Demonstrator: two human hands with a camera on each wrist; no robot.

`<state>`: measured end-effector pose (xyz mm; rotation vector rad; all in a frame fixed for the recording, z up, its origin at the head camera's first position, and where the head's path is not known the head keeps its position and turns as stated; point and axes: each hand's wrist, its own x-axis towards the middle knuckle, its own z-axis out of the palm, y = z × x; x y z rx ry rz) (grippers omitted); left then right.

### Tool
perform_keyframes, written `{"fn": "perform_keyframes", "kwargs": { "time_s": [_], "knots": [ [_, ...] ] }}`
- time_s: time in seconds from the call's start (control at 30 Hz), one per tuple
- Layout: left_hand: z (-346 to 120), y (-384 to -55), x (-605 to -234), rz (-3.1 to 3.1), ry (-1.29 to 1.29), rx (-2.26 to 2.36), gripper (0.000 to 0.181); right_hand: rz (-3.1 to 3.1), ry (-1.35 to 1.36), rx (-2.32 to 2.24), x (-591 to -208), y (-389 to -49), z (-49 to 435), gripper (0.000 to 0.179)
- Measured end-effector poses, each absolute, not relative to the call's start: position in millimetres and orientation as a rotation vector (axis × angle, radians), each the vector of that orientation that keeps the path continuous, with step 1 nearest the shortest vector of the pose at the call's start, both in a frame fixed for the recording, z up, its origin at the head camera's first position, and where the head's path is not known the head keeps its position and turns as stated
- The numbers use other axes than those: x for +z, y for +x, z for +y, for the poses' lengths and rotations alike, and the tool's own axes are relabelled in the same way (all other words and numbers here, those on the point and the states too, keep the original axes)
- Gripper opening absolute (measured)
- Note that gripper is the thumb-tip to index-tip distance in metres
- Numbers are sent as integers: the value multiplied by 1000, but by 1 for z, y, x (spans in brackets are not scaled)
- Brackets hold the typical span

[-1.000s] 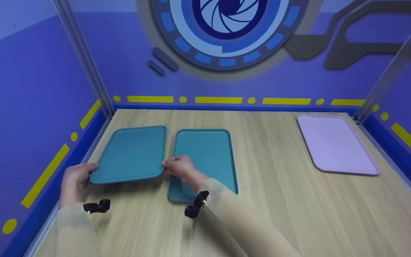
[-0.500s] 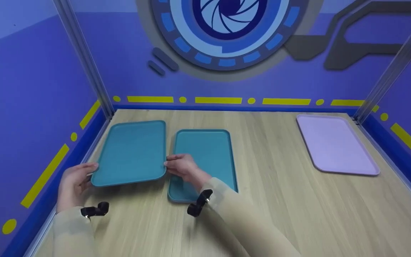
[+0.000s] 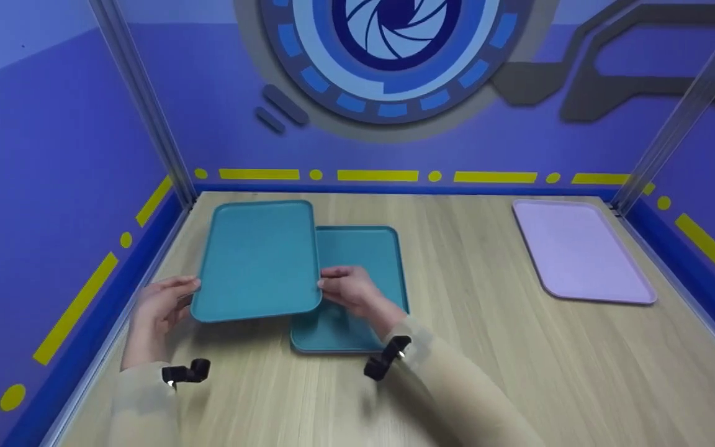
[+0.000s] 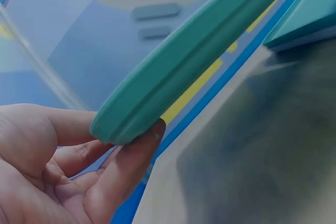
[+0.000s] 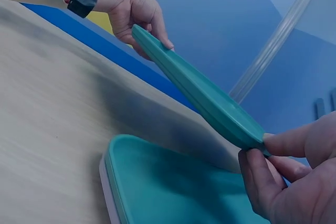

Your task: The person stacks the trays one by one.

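A teal tray (image 3: 258, 261) is held up off the table between both hands, tilted in the wrist views. My left hand (image 3: 162, 310) pinches its left edge near the front corner, thumb above and fingers underneath. On the opposite edge my right hand (image 3: 357, 292) pinches the rim the same way. Under its right side lies a second teal tray (image 3: 357, 248), partly covered by the raised tray and my right hand. The right wrist view shows a pale lilac edge (image 5: 108, 192) directly beneath that lower teal tray.
A lilac tray (image 3: 584, 251) lies at the far right of the wooden table (image 3: 469, 267). Blue printed walls (image 3: 66, 174) enclose the left, back and right sides, with metal posts (image 3: 140, 93) at the back corners.
Both hands have raised the upper teal tray and carried it to the right. It now overlaps the lower teal tray in the head view. The other trays stay put.
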<state>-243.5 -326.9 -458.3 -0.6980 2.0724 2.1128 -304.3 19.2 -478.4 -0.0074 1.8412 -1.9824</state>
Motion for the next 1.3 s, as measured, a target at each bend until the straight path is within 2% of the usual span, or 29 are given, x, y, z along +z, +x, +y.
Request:
{"fn": "perform_keyframes", "kwargs": {
  "time_s": [0.17, 0.43, 0.9, 1.3],
  "knots": [
    [-300, -248, -463, 2101, -670, 2137, 15, 1901, -16, -1980, -481, -304, 45, 36],
    [-262, -251, -471, 2234, -626, 2034, 40, 1974, 24, -1962, -485, -298, 84, 35],
    [-209, -248, -486, 2342, -553, 1940, 32, 2089, 56, -1901, -493, -275, 139, 34],
    [-184, -244, -500, 2432, -455, 1898, 24, 2134, -1, -1868, -497, -261, 166, 32]
  ]
}}
